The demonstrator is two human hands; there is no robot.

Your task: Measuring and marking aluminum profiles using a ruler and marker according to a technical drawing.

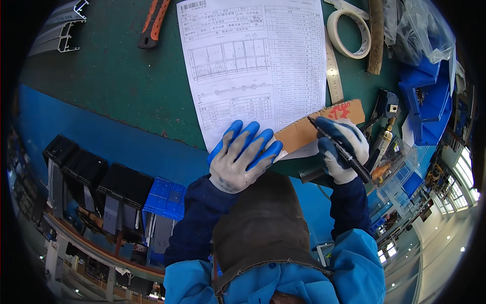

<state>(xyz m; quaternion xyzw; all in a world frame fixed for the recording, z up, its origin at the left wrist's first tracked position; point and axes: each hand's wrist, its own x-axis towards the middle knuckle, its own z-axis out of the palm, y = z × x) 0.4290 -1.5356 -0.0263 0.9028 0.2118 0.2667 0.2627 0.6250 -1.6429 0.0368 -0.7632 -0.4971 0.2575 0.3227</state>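
Note:
My left hand (pixel 241 158), in a grey and blue work glove, lies flat with its fingers spread over the lower edge of a printed sheet (pixel 230 96) with a drawing and tables. Its fingertips reach the left end of a brown cardboard strip (pixel 298 134), which rests across the sheet's lower right. In my right hand (pixel 344 147), gloved alike, a black marker pen (pixel 349 157) is gripped, its tip just at the strip's upper edge. Red handwriting (pixel 341 110) shows on the strip's right end. The glove hides part of the cardboard.
Beyond the strip lie a metal ruler (pixel 332 76), a tape roll (pixel 349 33) and a wooden stick (pixel 375 38). An orange and black utility knife (pixel 153 23) is at the far side. Blue bins (pixel 430 104) stand right; aluminium profiles (pixel 66 33) lie far left on the green table (pixel 111 76).

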